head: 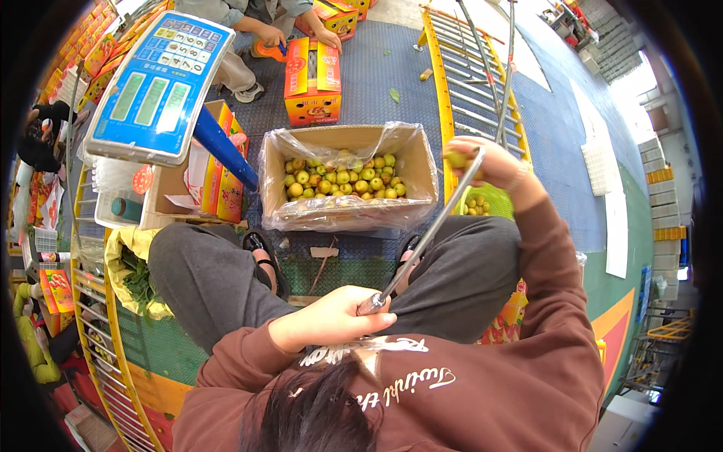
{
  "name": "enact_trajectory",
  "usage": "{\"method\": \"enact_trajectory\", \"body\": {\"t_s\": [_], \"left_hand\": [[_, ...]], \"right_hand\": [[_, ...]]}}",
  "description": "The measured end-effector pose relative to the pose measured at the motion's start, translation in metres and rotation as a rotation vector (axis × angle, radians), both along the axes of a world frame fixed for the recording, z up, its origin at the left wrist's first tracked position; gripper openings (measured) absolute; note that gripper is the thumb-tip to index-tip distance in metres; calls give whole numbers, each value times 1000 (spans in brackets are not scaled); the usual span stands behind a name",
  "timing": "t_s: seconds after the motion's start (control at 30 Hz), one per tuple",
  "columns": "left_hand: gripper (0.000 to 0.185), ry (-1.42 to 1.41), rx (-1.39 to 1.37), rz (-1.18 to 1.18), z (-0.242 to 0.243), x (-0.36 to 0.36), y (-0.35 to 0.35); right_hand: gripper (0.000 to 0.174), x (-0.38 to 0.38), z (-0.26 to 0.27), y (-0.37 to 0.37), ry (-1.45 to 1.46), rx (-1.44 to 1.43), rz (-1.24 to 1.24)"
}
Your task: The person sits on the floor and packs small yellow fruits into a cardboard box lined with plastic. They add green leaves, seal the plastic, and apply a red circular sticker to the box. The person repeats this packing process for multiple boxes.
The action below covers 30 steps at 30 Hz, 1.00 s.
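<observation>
My left hand [339, 317] is closed around the handle of a long thin metal rod [426, 233], which slants up to the right. My right hand [486, 161] is raised near the rod's far end and holds a yellow-green fruit [455, 159], slightly blurred; whether it touches the rod I cannot tell. In front of my feet a cardboard box [350, 219] lined with clear plastic holds many small yellow-green fruits [344, 181]. Below my right hand, beside my knee, a green basket [504, 204] holds more of these fruits [476, 204].
A blue digital scale display [161, 85] stands on a blue post at upper left. Yellow-framed roller conveyors [474, 85] run on both sides. Ahead, a person's hands [327, 39] touch a printed carton [312, 101]. A yellow sack of leaves [116, 254] stands by my left knee.
</observation>
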<state>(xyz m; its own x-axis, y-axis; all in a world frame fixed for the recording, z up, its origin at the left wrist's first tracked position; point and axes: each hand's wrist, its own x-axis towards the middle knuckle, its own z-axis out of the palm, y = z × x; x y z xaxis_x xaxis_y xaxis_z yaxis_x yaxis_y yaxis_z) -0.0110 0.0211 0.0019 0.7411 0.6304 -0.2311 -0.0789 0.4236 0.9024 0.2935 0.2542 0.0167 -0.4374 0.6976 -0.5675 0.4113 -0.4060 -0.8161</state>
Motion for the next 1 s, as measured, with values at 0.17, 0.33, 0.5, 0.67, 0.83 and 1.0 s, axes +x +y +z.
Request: {"method": "enact_trajectory", "body": {"t_s": [0.17,0.33,0.5,0.67,0.83,1.0], "left_hand": [[32,-51,-145,51,2,-9,-9],[32,-60,-147,144,0,-18,-22],[29,-153,-231,192,-5,-22,-27],[12,173,24,397,-11,-17,-22],[28,295,54,281,1,-34,-20],[30,510,481,191,15,-95,-48]], "right_hand": [[26,-41,-65,12,-822,736,426],[26,-53,-54,-24,-587,683,328],[31,-115,-26,-110,282,183,412],[37,-160,-19,-173,626,113,448],[35,-176,-31,-185,765,-43,302],[26,-173,-47,-173,777,-193,158]]}}
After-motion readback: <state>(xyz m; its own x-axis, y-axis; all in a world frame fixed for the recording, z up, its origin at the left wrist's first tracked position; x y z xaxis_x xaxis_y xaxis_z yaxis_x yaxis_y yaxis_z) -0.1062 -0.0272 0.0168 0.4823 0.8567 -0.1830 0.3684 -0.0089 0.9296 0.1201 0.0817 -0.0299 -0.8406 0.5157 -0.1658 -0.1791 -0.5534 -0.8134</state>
